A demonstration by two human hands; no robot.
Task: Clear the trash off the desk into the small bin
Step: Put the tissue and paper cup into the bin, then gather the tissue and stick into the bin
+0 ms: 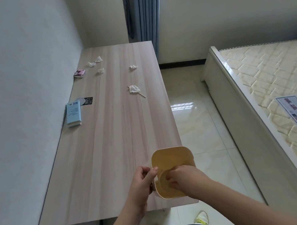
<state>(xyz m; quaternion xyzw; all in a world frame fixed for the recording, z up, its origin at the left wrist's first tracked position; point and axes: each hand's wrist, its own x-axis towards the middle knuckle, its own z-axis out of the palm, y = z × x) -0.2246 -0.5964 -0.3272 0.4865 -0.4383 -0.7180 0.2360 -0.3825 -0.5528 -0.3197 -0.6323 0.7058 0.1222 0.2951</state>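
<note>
A small tan bin stands on the near right corner of the wooden desk, partly over the edge. My left hand grips its left rim. My right hand reaches down inside the bin, fingers curled; what it holds, if anything, is hidden. Crumpled white tissues lie far up the desk: one with a thin stick, one to its far right, and three near the back left.
A light blue box and a black-and-white label lie by the wall on the left. A small pink tissue pack sits farther back. A bed stands to the right across a tiled floor.
</note>
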